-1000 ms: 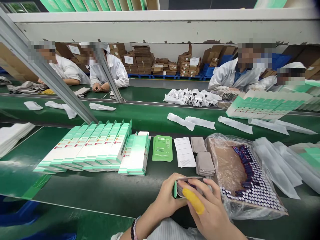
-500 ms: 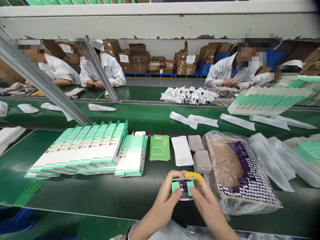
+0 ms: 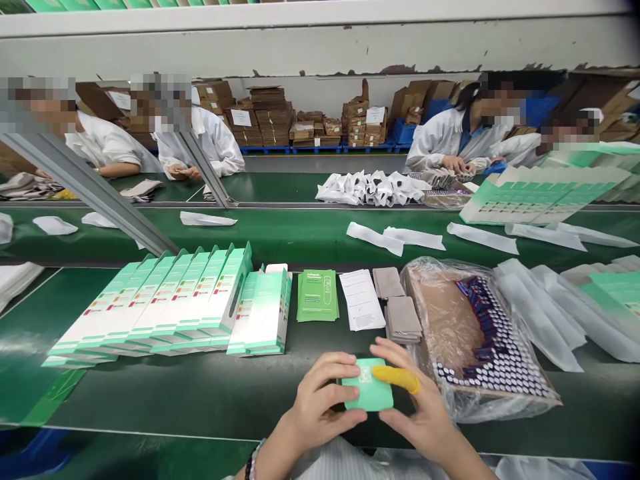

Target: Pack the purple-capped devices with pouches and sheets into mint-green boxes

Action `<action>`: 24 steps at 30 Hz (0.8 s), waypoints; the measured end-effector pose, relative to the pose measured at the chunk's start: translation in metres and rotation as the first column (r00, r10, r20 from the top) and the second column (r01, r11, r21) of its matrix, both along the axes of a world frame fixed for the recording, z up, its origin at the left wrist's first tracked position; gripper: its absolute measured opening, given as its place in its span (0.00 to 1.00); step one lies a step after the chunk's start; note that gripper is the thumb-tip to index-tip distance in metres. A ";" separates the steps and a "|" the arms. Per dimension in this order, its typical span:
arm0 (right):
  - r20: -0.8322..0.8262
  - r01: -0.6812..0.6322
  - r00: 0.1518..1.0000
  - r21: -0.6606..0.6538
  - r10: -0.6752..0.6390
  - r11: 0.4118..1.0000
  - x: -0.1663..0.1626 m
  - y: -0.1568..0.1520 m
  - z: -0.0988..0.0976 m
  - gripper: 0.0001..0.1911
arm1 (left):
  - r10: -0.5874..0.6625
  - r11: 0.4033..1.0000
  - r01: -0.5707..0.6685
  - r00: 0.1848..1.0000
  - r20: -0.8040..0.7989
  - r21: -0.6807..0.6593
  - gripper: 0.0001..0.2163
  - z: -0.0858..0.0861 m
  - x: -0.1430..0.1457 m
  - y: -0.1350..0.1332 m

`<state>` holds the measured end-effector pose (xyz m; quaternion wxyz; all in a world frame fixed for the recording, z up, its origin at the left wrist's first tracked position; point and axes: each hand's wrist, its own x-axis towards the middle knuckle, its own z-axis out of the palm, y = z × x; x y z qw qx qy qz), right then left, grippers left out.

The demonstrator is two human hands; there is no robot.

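Sitting at lower centre, end face up, the green box (image 3: 367, 395) is clamped between left hand (image 3: 320, 403) and right hand (image 3: 423, 417), one grip per side.

Mint-green small box (image 3: 369, 395), yellow finger cot (image 3: 397, 377), dark green table (image 3: 200, 387)

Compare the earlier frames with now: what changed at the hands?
The small box was turned: half a second ago its open end with dark contents faced the camera, now a closed green face does. The left hand and right hand kept hold of it throughout. The box row, leaflets and bagged tray stayed put.
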<state>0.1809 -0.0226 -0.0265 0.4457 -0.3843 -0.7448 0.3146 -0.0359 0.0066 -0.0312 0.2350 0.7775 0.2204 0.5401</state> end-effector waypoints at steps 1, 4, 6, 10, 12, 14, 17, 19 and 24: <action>0.052 -0.005 0.999 0.037 0.003 0.999 0.000 0.001 0.003 0.24 | -0.004 1.000 0.004 1.000 -0.010 -0.008 0.05 0.002 0.000 -0.001; 0.098 0.004 0.995 0.074 -0.011 0.997 0.000 0.006 0.010 0.25 | 0.011 0.999 -0.012 0.999 -0.030 -0.044 0.07 0.009 0.001 -0.003; 0.063 0.007 0.998 0.076 -0.011 0.997 -0.001 0.009 0.013 0.22 | 0.024 0.985 -0.023 1.000 -0.001 -0.168 0.06 0.015 0.003 -0.005; -0.028 0.020 0.999 0.003 -0.020 1.000 0.000 0.009 0.019 0.16 | 0.055 0.899 0.001 0.992 0.115 -0.437 0.05 0.024 0.008 -0.010; -0.026 0.036 0.999 -0.028 -0.036 0.999 0.000 0.008 0.023 0.13 | 0.049 0.883 0.019 0.990 0.132 -0.469 0.04 0.026 0.009 -0.011; 0.001 0.045 0.999 -0.037 -0.045 0.998 0.001 0.006 0.027 0.13 | 0.028 0.901 0.019 0.995 0.101 -0.434 0.03 0.025 0.007 -0.010; 0.060 0.027 0.998 -0.027 -0.026 0.999 0.002 0.004 0.031 0.13 | -0.002 0.970 -0.004 1.000 -0.024 -0.242 0.05 0.023 0.001 -0.008; 0.098 0.008 0.995 -0.023 -0.006 1.000 0.004 0.004 0.032 0.13 | -0.002 0.997 -0.007 0.994 -0.113 -0.079 0.07 0.021 -0.003 -0.005; 0.183 -0.055 0.982 0.103 0.035 0.993 0.008 0.004 0.028 0.13 | 0.091 0.986 -0.059 0.975 -0.201 0.156 0.08 0.015 -0.005 -0.003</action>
